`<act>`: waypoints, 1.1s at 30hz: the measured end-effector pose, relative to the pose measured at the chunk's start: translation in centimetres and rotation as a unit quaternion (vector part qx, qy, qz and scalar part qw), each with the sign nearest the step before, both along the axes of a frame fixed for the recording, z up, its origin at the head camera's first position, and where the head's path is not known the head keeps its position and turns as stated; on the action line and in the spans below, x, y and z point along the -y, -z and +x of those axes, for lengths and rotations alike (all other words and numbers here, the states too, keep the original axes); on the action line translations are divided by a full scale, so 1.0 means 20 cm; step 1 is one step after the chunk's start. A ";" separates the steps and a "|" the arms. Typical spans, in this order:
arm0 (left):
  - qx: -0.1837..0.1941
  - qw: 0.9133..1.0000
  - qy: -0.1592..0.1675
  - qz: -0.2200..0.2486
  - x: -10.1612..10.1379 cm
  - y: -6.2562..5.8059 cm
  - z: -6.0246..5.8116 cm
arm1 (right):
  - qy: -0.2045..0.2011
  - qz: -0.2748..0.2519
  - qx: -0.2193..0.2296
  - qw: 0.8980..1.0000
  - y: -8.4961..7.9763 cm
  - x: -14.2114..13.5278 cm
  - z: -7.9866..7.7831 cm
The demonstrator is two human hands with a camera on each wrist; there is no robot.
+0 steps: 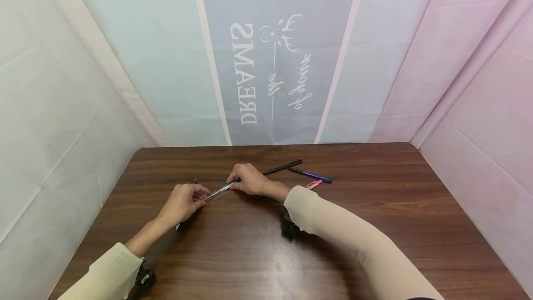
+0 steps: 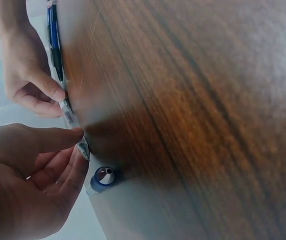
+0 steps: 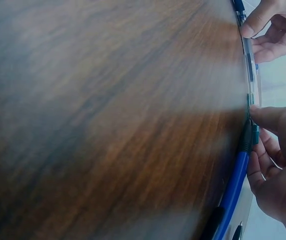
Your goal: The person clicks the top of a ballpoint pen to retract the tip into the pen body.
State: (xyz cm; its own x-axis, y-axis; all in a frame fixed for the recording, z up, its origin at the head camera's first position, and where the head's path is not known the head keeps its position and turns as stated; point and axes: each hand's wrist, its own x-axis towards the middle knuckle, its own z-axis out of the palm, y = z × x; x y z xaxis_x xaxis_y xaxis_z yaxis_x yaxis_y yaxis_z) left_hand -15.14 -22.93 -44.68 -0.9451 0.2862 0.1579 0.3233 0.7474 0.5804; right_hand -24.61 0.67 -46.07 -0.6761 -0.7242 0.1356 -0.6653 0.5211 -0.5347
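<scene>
A clear-barrelled pen (image 1: 217,192) with a dark end stretches between my two hands, low over the brown table. My left hand (image 1: 182,203) pinches its near end between thumb and fingers, and the pen's tip (image 2: 83,150) shows beside the fingers in the left wrist view. At the far, dark end, my right hand (image 1: 251,180) pinches it with thumb and fingertips. Partly hidden behind the left hand lies another pen, whose blue end (image 1: 195,181) peeks out; the left wrist view shows a blue pen with a silver end (image 2: 103,176) near that hand.
Beyond the right hand lie a black pen (image 1: 283,167) and a blue pen (image 1: 310,175), with a red-and-white item (image 1: 314,184) partly covered by the right sleeve. The wooden table (image 1: 250,253) meets a printed cloth backdrop (image 1: 283,133) at its far edge.
</scene>
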 end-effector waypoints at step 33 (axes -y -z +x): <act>0.042 0.997 -0.019 0.059 -0.03 -0.08 0.01 | 0.095 -0.189 0.186 0.960 -0.10 -0.01 -0.03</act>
